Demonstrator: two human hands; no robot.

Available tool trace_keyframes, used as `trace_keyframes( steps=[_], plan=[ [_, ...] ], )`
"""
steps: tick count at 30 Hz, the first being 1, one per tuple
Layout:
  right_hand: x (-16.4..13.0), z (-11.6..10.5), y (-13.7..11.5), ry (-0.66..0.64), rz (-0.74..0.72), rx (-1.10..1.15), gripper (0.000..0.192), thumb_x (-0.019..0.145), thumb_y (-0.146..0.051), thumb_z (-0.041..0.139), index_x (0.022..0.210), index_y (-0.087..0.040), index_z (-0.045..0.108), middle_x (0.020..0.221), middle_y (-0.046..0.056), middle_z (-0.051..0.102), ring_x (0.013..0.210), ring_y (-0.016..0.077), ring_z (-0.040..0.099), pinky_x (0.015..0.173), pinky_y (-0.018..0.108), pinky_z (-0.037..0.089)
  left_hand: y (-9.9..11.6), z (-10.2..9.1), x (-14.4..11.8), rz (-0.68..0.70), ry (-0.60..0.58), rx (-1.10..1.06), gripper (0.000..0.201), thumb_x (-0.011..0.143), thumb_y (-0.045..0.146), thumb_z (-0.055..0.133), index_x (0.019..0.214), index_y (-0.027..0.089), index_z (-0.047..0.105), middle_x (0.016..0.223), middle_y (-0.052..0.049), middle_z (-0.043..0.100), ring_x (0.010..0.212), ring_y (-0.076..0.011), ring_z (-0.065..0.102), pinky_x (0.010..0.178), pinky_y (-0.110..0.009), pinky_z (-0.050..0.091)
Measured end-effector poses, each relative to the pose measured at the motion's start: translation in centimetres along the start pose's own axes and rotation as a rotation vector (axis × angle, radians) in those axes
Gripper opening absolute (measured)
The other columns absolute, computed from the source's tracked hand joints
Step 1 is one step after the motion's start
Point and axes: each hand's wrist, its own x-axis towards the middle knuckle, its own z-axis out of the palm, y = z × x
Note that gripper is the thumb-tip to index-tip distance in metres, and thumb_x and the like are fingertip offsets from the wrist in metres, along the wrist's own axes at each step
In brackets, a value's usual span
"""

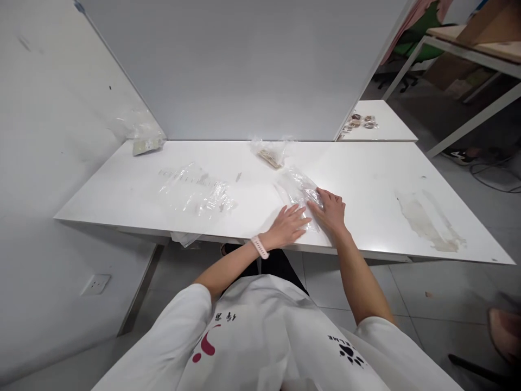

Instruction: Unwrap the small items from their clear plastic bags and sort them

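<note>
A: Where were the hands at this moment?

B: Both rested on a clear plastic bag (299,193) lying flat on the white table (366,179), near its front edge. The left hand (287,225), with a pale pink wristband (259,247) at the wrist, lay palm down, fingers spread, on the bag's near end. The right hand (331,209) lay just beside it, fingers extended onto the bag's right side.

A: Was either hand closed around the bag?

B: No. Both were open and flat, pressing on the film rather than clasping it. The two hands sat close together; whether they touched could not be determined.

A: What else was on the table?

B: A spread of further clear plastic bags (195,193) lay to the left, well apart from the hands. A small bag holding brownish pieces (271,155) sat behind the flat bag, near the white partition (244,65). A packet (146,144) rested at the far left corner. A greyish stain (427,220) marked the right part of the surface.
</note>
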Motion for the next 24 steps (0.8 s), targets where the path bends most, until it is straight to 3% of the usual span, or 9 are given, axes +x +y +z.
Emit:
trace_keyframes(
  steps=[4, 7, 10, 13, 15, 16, 18, 21, 24],
  plan=[
    [-0.2, -0.4, 1.8, 0.054, 0.052, -0.007, 0.059, 0.094, -0.057, 0.045, 0.144, -0.026, 0.052, 0.142, 0.011, 0.057, 0.123, 0.0344, 0.045, 0.101, 0.052, 0.037, 1.7, 2.1, 2.8, 0.021, -0.066, 0.052, 0.051, 0.100, 0.044, 0.050, 0.148, 0.027, 0.048, 0.163, -0.010, 0.033, 0.154, -0.0349, 0.020, 0.120, -0.068, 0.015],
    [0.2, -1.4, 4.0, 0.104, 0.137, -0.021, 0.058, 0.093, -0.054, 0.049, 0.143, -0.025, 0.053, 0.137, 0.014, 0.059, 0.121, 0.0361, 0.045, 0.099, 0.055, 0.035, 0.6, 2.0, 1.3, 0.005, -0.084, 0.027, 0.047, 0.101, 0.040, 0.049, 0.146, 0.028, 0.049, 0.161, -0.009, 0.036, 0.155, -0.0325, 0.018, 0.121, -0.067, 0.011],
    [0.2, -2.5, 4.7, 0.201, 0.227, -0.058, 0.056, 0.091, -0.044, 0.054, 0.141, -0.017, 0.056, 0.140, 0.021, 0.053, 0.124, 0.0388, 0.040, 0.100, 0.059, 0.030, -0.8, 1.0, -2.1, -0.031, -0.100, -0.049, 0.044, 0.100, 0.035, 0.052, 0.144, 0.029, 0.051, 0.160, -0.008, 0.039, 0.155, -0.0299, 0.018, 0.122, -0.065, 0.006],
    [-1.4, -3.0, 2.1, 0.360, 0.208, -0.019, 0.050, 0.092, -0.030, 0.051, 0.138, -0.012, 0.057, 0.153, 0.024, 0.039, 0.135, 0.0384, 0.029, 0.108, 0.060, 0.018, -1.6, -0.5, -5.9, -0.100, -0.074, -0.205, 0.052, 0.096, 0.037, 0.059, 0.146, 0.029, 0.048, 0.163, -0.009, 0.032, 0.156, -0.0303, 0.013, 0.124, -0.061, 0.006],
    [-3.4, -2.4, -1.1, 0.352, 0.150, 0.170, 0.045, 0.094, -0.030, 0.047, 0.134, -0.012, 0.059, 0.152, 0.023, 0.041, 0.138, 0.0360, 0.029, 0.111, 0.059, 0.017, -1.7, -1.6, -8.0, -0.180, 0.012, -0.373, 0.069, 0.091, 0.043, 0.065, 0.153, 0.028, 0.038, 0.169, -0.011, 0.015, 0.157, -0.0315, 0.005, 0.125, -0.057, 0.011],
    [-4.5, -1.8, -2.9, 0.288, 0.127, 0.321, 0.044, 0.095, -0.033, 0.047, 0.131, -0.011, 0.060, 0.147, 0.024, 0.046, 0.137, 0.0349, 0.033, 0.113, 0.058, 0.021, -1.7, -2.1, -8.8, -0.240, 0.089, -0.469, 0.077, 0.090, 0.046, 0.066, 0.156, 0.029, 0.031, 0.170, -0.010, 0.007, 0.157, -0.0314, 0.002, 0.125, -0.055, 0.013],
    [-6.6, -0.3, -6.3, 0.180, 0.082, 0.450, 0.044, 0.098, -0.042, 0.043, 0.127, -0.014, 0.062, 0.132, 0.019, 0.061, 0.124, 0.0291, 0.051, 0.105, 0.049, 0.040, -1.6, -2.8, -9.7, -0.388, 0.271, -0.680, 0.080, 0.094, 0.050, 0.059, 0.160, 0.031, 0.018, 0.170, -0.008, 0.002, 0.157, -0.0292, 0.003, 0.125, -0.052, 0.016],
    [-8.7, 1.5, -9.8, 0.017, 0.071, 0.588, 0.050, 0.100, -0.051, 0.038, 0.132, -0.019, 0.060, 0.122, 0.013, 0.068, 0.105, 0.0232, 0.065, 0.090, 0.040, 0.053, -1.4, -3.2, -9.5, -0.608, 0.441, -1.001, 0.074, 0.100, 0.048, 0.049, 0.161, 0.032, 0.010, 0.169, -0.009, 0.015, 0.155, -0.0252, 0.019, 0.124, -0.047, 0.023],
    [-9.2, 1.8, -11.2, -0.186, 0.038, 0.714, 0.061, 0.098, -0.057, 0.044, 0.149, -0.024, 0.044, 0.143, 0.013, 0.057, 0.124, 0.0260, 0.058, 0.101, 0.044, 0.050, -1.0, -3.0, -8.1, -0.751, 0.479, -1.248, 0.076, 0.099, 0.046, 0.053, 0.161, 0.030, 0.011, 0.163, -0.012, 0.031, 0.149, -0.0239, 0.034, 0.122, -0.043, 0.028]
  ],
)
